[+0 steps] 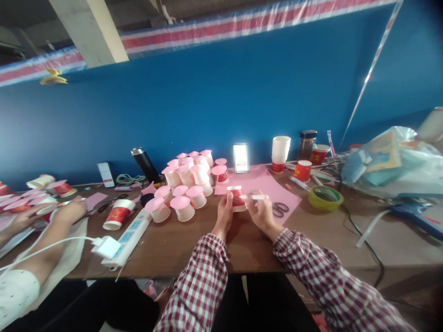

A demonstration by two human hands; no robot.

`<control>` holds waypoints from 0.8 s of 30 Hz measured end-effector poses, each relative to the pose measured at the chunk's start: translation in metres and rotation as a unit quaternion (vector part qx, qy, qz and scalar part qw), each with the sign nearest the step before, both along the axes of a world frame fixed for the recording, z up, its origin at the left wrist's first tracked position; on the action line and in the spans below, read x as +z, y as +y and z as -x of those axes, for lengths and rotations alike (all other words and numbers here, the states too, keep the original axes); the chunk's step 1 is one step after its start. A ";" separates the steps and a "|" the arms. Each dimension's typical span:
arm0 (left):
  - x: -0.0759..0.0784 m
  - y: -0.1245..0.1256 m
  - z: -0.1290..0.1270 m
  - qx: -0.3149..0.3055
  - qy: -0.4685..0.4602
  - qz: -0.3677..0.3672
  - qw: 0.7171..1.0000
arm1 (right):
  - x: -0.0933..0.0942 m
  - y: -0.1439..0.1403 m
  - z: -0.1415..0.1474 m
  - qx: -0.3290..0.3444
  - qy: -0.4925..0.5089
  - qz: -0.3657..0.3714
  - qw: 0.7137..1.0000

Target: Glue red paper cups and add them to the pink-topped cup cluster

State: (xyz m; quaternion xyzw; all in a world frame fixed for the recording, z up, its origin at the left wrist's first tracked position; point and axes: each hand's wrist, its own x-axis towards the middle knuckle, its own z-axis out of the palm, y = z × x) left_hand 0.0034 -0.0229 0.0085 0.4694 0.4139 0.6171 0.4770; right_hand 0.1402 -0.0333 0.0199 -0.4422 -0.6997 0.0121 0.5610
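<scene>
a small red paper cup is pinched in the left hand above the pink paper sheet, and a white stick-like tool is clasped across it by the right hand. if the cup is squeezed too hard, it could be crushed or slip onto the scissors just beside.
</scene>
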 end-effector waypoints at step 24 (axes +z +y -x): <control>0.007 -0.002 -0.001 -0.049 -0.112 0.027 0.992 | -0.003 0.008 -0.005 -0.024 0.109 0.030 0.993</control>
